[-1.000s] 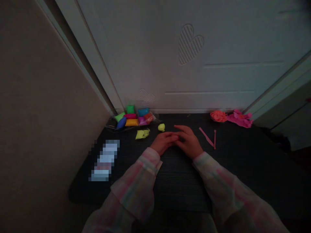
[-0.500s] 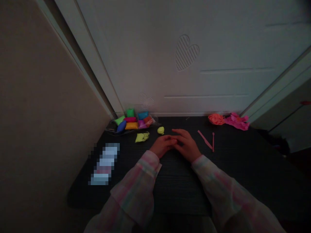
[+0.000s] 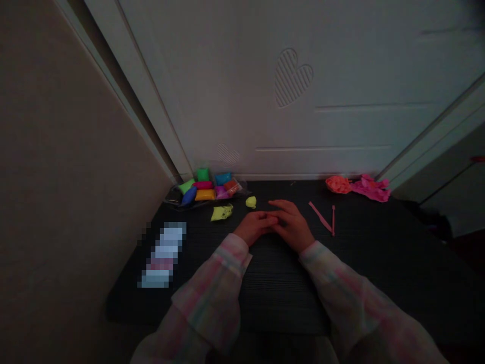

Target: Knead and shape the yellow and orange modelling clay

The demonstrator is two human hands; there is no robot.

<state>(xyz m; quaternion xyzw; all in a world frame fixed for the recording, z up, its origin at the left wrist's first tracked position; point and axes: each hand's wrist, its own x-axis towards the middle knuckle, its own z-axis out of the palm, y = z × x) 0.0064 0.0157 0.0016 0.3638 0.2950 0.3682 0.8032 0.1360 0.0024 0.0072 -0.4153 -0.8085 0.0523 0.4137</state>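
Note:
Over the middle of the dark table, my left hand (image 3: 254, 227) and my right hand (image 3: 292, 226) meet at the fingertips. The left fingers are pressed together against the right ones. On my right hand the index finger reaches out while the other fingers close in on the left hand. Whatever lies between them, if anything, is hidden. Just beyond them sits a small yellow lump of clay (image 3: 250, 202). Left of that lies a torn yellow clay packet (image 3: 222, 213). Two thin pink modelling tools (image 3: 321, 217) lie to the right of my right hand.
A clear bag of several coloured clay packets (image 3: 205, 194) is at the back left. A blurred-out phone-like rectangle (image 3: 163, 255) lies at the left on the black table (image 3: 280, 293). Orange clay (image 3: 338, 184) and a pink crumpled piece (image 3: 370, 188) rest by the white door (image 3: 235, 91).
The view tips very slightly. Both hands stay joined in the same place, with hardly any shift of the fingers.

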